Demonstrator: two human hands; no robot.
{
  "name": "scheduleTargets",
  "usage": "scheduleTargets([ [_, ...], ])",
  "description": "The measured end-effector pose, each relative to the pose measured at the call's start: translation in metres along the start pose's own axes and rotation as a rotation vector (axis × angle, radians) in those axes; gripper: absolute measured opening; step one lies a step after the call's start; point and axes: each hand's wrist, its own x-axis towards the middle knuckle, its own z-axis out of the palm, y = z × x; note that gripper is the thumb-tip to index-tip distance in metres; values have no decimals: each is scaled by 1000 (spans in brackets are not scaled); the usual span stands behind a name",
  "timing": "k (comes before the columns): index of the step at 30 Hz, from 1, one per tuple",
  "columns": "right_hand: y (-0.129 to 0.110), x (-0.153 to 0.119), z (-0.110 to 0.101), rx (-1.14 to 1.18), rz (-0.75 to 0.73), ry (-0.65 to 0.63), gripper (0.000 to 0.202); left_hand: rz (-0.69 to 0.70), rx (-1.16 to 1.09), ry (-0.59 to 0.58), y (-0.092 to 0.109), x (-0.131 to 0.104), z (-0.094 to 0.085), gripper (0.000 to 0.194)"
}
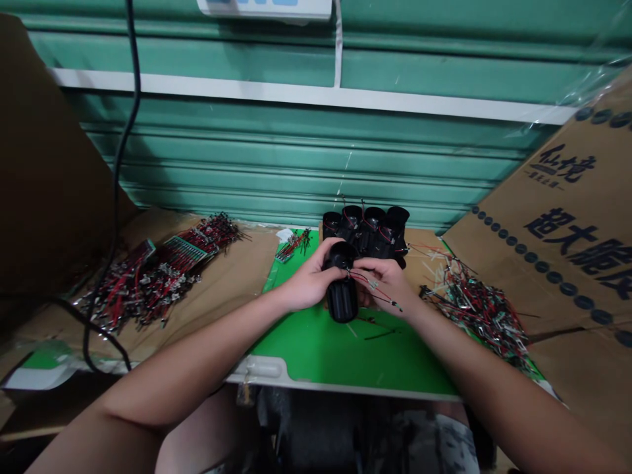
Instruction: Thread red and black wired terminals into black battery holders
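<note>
Forearms (197, 355), then black cylinder (342, 301) gripped by left fingers (334, 272), wires (378, 288) pinched by right fingers (374, 264)

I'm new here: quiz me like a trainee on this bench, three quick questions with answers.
1. True or false: the left hand holds the black ribbed part.
2. The thin wires crossing in front of the right hand are: (a) blue and yellow, (b) red and black, (c) all white.
3. Fill in: the printed cardboard stands on the person's ____ side.

Key: 1 true; 2 b; 3 right.
</note>
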Motion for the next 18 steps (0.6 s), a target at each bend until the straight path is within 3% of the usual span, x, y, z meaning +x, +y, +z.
scheduleTargets([
  [7,4,1,1,48,74,15,62,-27,-46,28,1,0,2,56],
  [12,0,2,2,-59,5,46,54,-23,-39,7,0,0,2,55],
  [18,-5,2,4,-54,32,58,48,-20,-74,21,0,0,5,55],
])
